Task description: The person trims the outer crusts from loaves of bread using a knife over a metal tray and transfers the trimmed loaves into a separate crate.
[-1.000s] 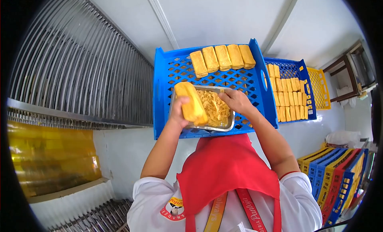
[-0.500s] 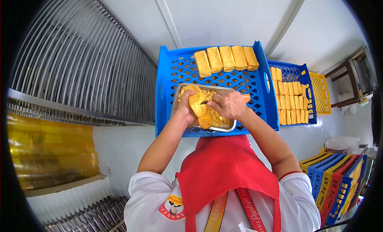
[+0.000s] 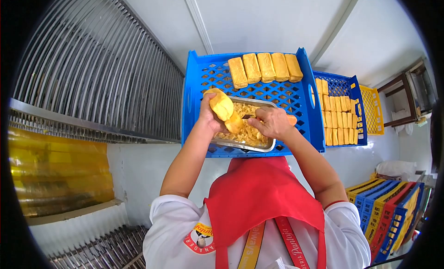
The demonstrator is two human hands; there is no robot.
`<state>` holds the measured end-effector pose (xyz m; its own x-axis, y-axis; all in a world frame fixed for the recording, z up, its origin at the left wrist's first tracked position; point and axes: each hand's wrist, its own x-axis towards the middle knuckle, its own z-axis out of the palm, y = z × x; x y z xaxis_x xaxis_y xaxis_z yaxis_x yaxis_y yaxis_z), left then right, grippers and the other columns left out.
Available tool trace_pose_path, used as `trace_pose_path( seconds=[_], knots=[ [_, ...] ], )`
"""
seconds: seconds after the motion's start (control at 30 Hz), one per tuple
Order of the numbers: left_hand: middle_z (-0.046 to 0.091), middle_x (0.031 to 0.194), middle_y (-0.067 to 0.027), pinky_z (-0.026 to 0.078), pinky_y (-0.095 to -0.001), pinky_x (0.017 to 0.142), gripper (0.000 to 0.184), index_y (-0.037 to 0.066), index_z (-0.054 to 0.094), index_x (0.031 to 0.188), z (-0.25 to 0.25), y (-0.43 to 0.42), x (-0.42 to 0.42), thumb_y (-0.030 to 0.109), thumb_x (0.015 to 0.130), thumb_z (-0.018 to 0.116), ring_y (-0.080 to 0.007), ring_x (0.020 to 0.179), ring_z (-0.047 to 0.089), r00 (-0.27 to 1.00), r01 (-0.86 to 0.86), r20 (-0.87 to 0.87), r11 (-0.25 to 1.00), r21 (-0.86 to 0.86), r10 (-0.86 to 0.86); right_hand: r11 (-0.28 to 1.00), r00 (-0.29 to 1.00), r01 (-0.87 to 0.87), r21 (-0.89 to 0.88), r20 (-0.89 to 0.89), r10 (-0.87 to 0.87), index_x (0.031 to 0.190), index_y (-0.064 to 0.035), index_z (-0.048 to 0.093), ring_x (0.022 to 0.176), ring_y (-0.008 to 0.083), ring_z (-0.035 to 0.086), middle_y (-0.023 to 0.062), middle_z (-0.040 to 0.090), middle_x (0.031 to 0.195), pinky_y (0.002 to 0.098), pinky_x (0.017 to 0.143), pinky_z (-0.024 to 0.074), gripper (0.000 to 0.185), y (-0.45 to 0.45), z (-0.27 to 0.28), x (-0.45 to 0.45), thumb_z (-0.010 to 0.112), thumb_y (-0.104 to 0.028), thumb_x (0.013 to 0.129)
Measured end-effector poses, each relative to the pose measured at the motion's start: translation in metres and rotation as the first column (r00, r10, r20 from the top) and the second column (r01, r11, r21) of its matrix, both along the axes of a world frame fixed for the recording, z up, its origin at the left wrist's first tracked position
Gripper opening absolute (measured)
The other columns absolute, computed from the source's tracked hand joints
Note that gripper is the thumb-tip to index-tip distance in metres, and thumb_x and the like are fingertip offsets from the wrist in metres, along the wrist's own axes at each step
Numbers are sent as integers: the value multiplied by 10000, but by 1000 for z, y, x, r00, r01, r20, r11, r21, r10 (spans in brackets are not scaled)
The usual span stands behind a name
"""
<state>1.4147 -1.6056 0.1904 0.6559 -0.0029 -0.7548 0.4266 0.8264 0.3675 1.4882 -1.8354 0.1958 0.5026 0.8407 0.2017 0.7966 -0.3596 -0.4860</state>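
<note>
My left hand (image 3: 209, 115) is closed round a yellow bread loaf (image 3: 221, 106), tilted above the left part of a metal pan (image 3: 272, 147). The loaf looks bent or split, its lower end hanging over the pan. In my right hand (image 3: 274, 123) is an orange-handled knife (image 3: 291, 119). Its short dark blade points left towards the loaf, with a small gap between them. Thin yellow bread shavings (image 3: 247, 132) fill the pan below both hands. The pan lies in a blue crate (image 3: 190, 91).
At the crate's far side stand several whole loaves (image 3: 266, 67) in a row. To the right, a darker blue crate (image 3: 360, 112) holds many loaves beside a yellow crate (image 3: 371, 110). Metal racks (image 3: 106, 65) line the left. Stacked coloured crates (image 3: 386, 218) stand at lower right.
My left hand has tilted the loaf and moved it slightly left. The knife blade has come away from the loaf, and my right hand has shifted a little right.
</note>
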Motion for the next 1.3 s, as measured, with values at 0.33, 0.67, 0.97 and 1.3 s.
trace_pose_path(
  seconds=[0.33,0.67,0.97,1.3],
  knots=[
    [612,1135,-140,401,-637,924,605,156,620,1116,-1,-5,3,580,685,600,-373,1055,571,983,-17,179,983,-184,51,991,989,53,119,128,-69,734,-69,591,664,334,626,117,602,715,448,564,478,441,6,-12,-14,617,-470,916],
    [611,1089,-138,386,-687,897,578,152,617,1072,-13,-10,1,604,715,569,-386,1030,567,976,-163,129,981,-110,176,999,979,-43,25,200,37,666,-88,597,586,311,622,92,576,637,433,551,488,445,3,-15,-22,694,-486,840],
    [594,1231,-150,433,-629,958,654,129,594,1230,-28,8,-20,540,722,600,-387,1120,577,897,-254,339,959,-127,282,851,948,277,-446,-20,-318,1204,-103,527,980,374,659,183,602,1143,466,794,541,573,-13,-17,-13,710,-464,798],
    [562,1360,-144,485,-510,1033,822,45,503,1375,-22,-26,-25,323,636,730,-354,1202,584,528,-197,783,945,-262,328,654,581,632,-416,-305,-755,1268,46,481,1171,465,555,301,566,1260,492,991,462,608,-67,-99,50,660,-337,831]
  ],
)
